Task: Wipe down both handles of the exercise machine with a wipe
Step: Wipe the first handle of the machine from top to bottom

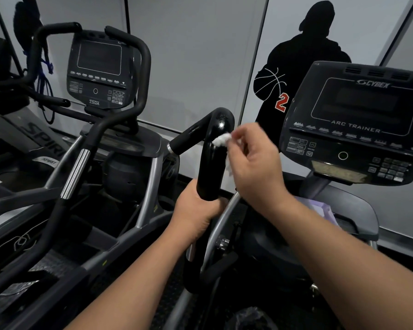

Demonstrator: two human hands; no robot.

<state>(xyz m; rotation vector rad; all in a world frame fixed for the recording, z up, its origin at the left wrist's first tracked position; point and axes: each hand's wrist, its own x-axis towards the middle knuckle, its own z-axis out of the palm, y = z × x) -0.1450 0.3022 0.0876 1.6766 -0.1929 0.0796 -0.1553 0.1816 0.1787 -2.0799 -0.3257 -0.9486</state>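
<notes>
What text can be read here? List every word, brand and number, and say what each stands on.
"CYBEX": top of the right console.
"ARC TRAINER": under that console's screen.
"750A": bottom of the left console.
"SPIRIT": silver frame label at left; larger partial "SPIRI" on the grey machine panel above it.
"2": red numeral on the wall silhouette holding a basketball.
Keypad and button labels on both consoles: too small to read.

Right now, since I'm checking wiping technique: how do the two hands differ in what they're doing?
The left hand wraps the lower handle; the right hand pinches a white wipe against its upper bend. Left sits lower, right higher. Both touch the same handle.
</notes>
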